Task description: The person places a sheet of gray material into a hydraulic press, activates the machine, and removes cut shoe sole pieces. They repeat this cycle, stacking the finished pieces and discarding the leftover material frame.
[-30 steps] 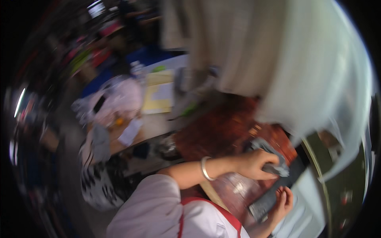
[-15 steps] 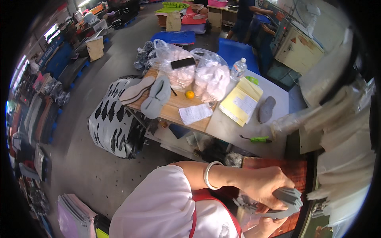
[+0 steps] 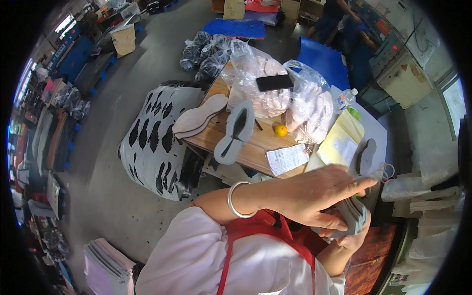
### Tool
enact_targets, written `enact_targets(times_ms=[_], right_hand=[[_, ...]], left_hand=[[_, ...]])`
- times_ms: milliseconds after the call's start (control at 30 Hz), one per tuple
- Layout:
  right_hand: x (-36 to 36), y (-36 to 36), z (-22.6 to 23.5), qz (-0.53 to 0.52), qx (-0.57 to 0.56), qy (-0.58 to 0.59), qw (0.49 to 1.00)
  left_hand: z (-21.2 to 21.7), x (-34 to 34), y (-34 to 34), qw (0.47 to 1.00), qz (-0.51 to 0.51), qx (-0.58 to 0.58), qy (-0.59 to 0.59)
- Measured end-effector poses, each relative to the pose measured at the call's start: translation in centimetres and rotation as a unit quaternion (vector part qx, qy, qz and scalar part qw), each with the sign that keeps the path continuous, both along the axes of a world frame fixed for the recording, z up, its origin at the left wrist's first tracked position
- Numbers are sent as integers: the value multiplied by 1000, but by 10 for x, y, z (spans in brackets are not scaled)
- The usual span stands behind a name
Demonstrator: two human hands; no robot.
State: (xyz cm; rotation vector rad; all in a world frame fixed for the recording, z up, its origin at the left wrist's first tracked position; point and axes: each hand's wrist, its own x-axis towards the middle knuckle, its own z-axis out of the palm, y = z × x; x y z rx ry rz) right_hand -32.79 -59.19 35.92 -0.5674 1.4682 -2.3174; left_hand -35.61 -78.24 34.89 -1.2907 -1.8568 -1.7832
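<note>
My right hand (image 3: 358, 240) is closed round a small stack of grey foam shoe soles (image 3: 352, 216), gripping it from below in front of my chest. Over the stack lies my left hand (image 3: 327, 194), with a pale bangle on its wrist. Its fingers stretch out past the top of the soles, and its thumb touches their near side. Thin pale loops (image 3: 387, 171) show beside the left fingertips; whether they touch I cannot tell. Part of the stack is hidden behind the left hand.
On the table (image 3: 255, 155) ahead are pink sole pairs (image 3: 201, 117), a grey cut-out sole (image 3: 235, 135), stuffed clear bags (image 3: 309, 105), a phone (image 3: 274, 83), an orange fruit (image 3: 280, 130), papers (image 3: 287, 159) and a dark sole (image 3: 366, 156). Punched grey sheets (image 3: 155, 142) are piled left; a co-worker (image 3: 334, 22) stands far right.
Both hands and the stack have risen and moved slightly away from me. The left fingers have straightened from their grip on the soles. My view has shifted, so the table appears further right.
</note>
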Motion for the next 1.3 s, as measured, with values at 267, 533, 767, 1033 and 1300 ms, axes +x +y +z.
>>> enact_targets(times_ms=[267,533,767,1033,1300], right_hand=[[-77,-88,-45,161,111,123,973],[-81,-157,-136,133,182,39,974],[-52,-208,-218,49,60,-312,947],[-60,-243,-272,23,209,-450,868],[-62,-239,-264,22,269,-381,884]], left_hand=[[18,-4,-110,996,74,32,-43],[1,-37,-171,928,267,39,-257],[-116,-127,-230,824,277,72,-489],[-239,-184,-234,743,318,-78,-584],[-241,-184,-240,752,312,-72,-576]])
